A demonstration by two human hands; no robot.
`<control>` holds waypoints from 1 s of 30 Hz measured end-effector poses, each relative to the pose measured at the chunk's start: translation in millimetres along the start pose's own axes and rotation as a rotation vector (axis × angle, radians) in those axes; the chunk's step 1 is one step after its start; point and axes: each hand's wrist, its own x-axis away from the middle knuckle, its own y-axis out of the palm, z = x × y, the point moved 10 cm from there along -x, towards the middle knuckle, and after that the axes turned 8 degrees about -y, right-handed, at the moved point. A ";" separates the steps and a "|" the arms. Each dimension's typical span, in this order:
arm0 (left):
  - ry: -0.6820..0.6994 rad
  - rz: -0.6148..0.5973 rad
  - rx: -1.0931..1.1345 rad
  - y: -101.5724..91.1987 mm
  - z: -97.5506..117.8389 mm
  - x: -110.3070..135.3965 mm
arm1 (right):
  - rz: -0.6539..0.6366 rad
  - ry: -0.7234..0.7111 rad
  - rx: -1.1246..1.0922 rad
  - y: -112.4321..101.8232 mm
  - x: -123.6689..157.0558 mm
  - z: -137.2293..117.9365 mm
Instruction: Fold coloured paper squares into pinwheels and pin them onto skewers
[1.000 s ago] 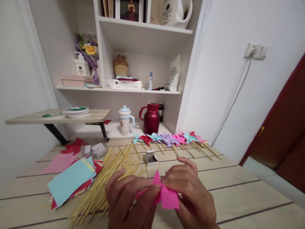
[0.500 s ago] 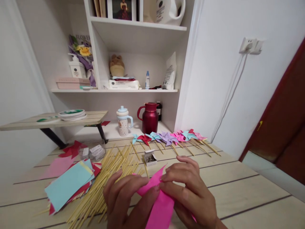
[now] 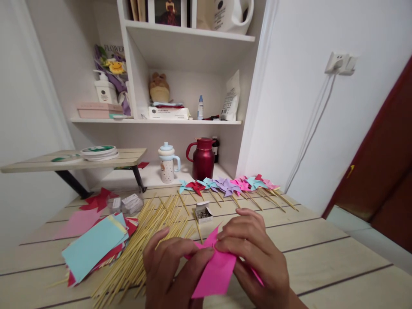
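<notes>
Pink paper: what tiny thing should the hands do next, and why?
Maybe the left hand should press the pink paper firmly near its middle while the right hand steadies it, because both hands pinch it close to there and the near flap sticks out.

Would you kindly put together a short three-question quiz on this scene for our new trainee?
1. True or false: the left hand and the right hand both hold the bright pink paper.

2. Which stands beside the dark red jug, to its left in the picture?
(a) white pump bottle
(b) speckled cup
(c) pale pink box

3. Fill in the blank: the large top sheet of the paper stack, left of the wooden sticks, is coloured ____.

Key: 1. True. 2. (b). 3. Light blue.
</notes>
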 end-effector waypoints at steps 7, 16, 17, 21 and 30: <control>0.001 0.019 -0.045 -2.4 1.3 2.6 | 0.047 0.066 -0.118 1.9 7.8 8.7; 0.000 -0.001 0.018 -0.1 4.2 9.4 | 0.019 0.034 -0.237 3.0 4.2 6.6; -0.004 -0.002 0.024 -0.5 4.2 9.4 | 0.010 0.037 -0.246 3.6 4.1 6.9; -0.021 -0.008 0.046 0.2 4.3 6.9 | -0.029 0.054 -0.262 7.7 3.9 8.3; -0.574 -0.118 0.258 44.6 -41.1 18.0 | -0.235 0.789 -0.521 51.9 44.6 64.6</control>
